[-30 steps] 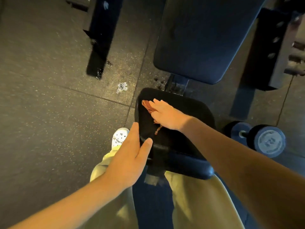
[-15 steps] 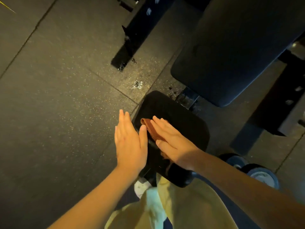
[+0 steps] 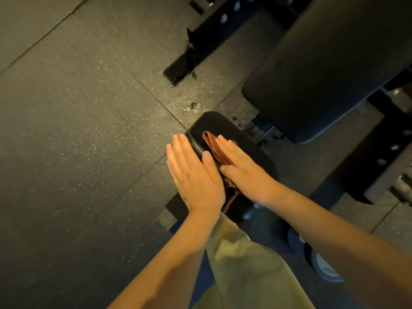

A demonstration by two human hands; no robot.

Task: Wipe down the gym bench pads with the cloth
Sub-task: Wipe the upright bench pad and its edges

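Mid-frame, the right hand (image 3: 243, 172) presses flat on the cloth (image 3: 215, 146) atop the seat pad (image 3: 215, 122); the left hand (image 3: 196, 177) — flat too — is at the pad's left edge. Bunched narrow, the cloth may skip patches — or slide off that edge.

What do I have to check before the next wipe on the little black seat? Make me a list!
1. Cloth under the right hand: ok, the hand presses it flat onto the seat pad.
2. Left hand out of the cloth's way: ok, it lies open along the pad's left edge.
3. Bare pad ahead of the cloth: ok, some shows beyond it.
4. Seat pad already clean: cannot tell, too dark.
5. Back pad wiped: cannot tell.
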